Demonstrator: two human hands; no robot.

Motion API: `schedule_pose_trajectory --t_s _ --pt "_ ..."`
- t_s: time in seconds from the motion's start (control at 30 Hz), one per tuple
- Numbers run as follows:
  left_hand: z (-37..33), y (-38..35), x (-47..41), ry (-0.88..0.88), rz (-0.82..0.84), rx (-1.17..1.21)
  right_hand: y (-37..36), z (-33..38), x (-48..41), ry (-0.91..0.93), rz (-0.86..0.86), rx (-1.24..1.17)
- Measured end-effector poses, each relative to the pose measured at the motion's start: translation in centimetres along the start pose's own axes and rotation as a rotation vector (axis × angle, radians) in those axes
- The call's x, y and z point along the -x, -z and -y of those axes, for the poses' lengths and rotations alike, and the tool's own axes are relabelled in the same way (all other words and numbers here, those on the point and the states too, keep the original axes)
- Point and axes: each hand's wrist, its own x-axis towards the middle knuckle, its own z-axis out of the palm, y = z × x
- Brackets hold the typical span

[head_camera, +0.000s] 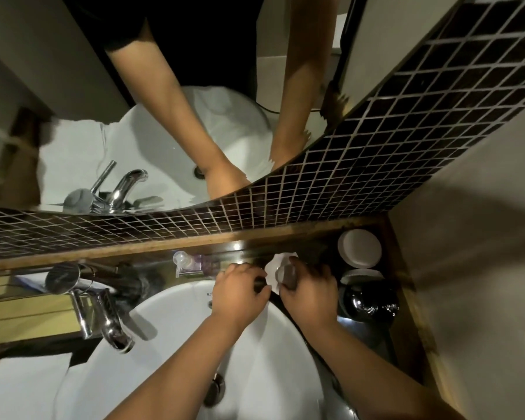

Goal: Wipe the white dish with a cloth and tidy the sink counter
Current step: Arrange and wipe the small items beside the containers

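The white dish (359, 248) stands on the dark counter at the back right corner, apart from both hands. A crumpled white cloth (278, 263) lies on the counter behind the basin rim, between my hands. My left hand (240, 294) is curled with its fingertips against the cloth's left edge. My right hand (308, 294) grips a small dark object with a grey round end (286, 275), pressed against the cloth. What the dark object is cannot be told.
The white sink basin (255, 353) fills the foreground, with the chrome faucet (109, 319) at its left. A clear pump bottle (188, 263) stands behind it. A glossy black round container (369, 301) and a second white piece (361, 274) sit right of my hands. A mirror and tiles rise behind.
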Motion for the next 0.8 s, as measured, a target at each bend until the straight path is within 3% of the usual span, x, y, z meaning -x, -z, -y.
schedule_pose_trajectory --t_s 0.23,0.47,0.8 --pt "-0.5 -0.3 0.4 -0.021 0.013 -0.054 -0.3 0.6 -0.4 -0.097 0.035 -0.053" --pt "-1.7 0.4 2.2 -0.052 -0.023 -0.104 2.1 -0.6 3.7 -0.036 -0.037 -0.259" --pt "-9.2 -1.9 7.6 -0.445 0.183 -0.187 3.2 -7.4 16.3 -0.223 0.133 -0.127"
